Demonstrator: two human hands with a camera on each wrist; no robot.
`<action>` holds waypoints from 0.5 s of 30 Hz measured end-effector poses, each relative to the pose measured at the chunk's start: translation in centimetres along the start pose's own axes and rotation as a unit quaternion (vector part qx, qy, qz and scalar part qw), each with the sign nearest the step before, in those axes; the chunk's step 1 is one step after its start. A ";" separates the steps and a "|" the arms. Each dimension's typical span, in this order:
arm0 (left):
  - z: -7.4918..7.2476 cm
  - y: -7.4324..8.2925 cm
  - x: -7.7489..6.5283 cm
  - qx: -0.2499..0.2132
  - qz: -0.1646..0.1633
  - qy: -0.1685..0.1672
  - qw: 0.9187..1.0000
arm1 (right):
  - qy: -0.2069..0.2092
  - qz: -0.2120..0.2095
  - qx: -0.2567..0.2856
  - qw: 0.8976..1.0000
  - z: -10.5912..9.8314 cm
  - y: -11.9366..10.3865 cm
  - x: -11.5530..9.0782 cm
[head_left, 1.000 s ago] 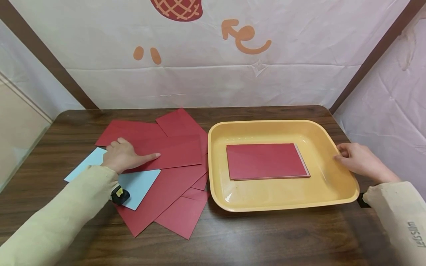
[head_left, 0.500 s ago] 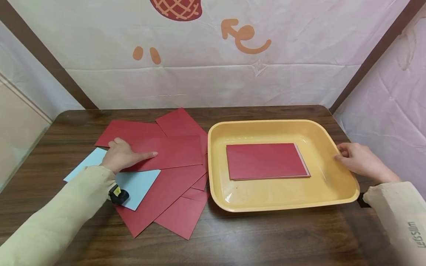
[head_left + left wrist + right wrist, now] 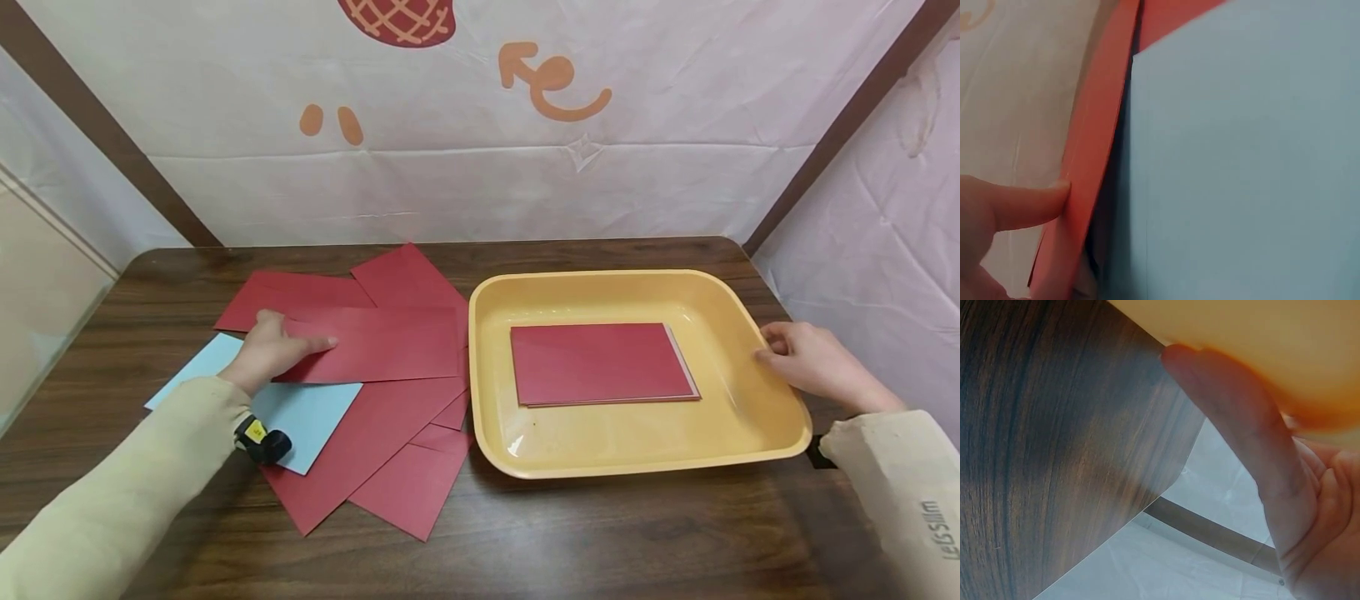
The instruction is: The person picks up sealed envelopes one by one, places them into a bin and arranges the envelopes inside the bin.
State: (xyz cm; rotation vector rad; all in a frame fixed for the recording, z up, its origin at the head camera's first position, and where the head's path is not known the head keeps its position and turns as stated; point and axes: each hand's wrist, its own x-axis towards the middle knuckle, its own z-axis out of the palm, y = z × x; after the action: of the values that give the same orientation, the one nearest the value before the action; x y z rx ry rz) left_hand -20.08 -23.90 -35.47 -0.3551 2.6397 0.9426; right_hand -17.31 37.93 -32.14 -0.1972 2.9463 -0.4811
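My left hand (image 3: 264,348) pinches the left end of a red envelope (image 3: 397,343), thumb on top. In the left wrist view, the thumb (image 3: 1029,203) presses the envelope's face (image 3: 1094,134), and a dark gap shows between it and a light blue sheet (image 3: 1241,156). The envelope lies over a spread of other red envelopes (image 3: 375,433) and part of the light blue sheet. With its thumb over the rim, my right hand (image 3: 810,358) grips the right side of a yellow tray (image 3: 600,442). Inside the tray lies a neat stack of red envelopes (image 3: 600,362) with a pale edge showing at its right.
The dark wood table (image 3: 600,533) carries everything, with the tray right beside the spread envelopes. A printed white cloth (image 3: 465,192) hangs along the back edge, and a pinkish cloth (image 3: 885,233) hangs at the right.
My left hand has drawn back slightly to the left, its thumb sliding toward the envelope's left end. The envelope's near edge has shifted a little toward me. The right hand and tray hold still.
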 end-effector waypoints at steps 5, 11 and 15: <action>0.0 0.2 0.0 -0.061 0.002 0.008 0.998 | 0.002 -0.002 0.000 1.000 0.0 0.0 0.0; 0.3 0.8 -0.1 -0.106 0.004 0.055 0.993 | 0.003 -0.005 0.000 1.000 0.1 0.0 0.0; 0.2 1.0 -0.2 -0.112 0.008 0.068 0.991 | 0.002 -0.005 0.000 1.000 0.1 0.0 0.0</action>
State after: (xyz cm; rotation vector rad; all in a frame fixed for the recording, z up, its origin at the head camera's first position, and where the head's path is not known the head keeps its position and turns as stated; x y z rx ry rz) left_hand -20.18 -22.99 -35.02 -0.4675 2.6656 1.2674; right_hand -17.29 37.94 -32.20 -0.2118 2.9511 -0.4832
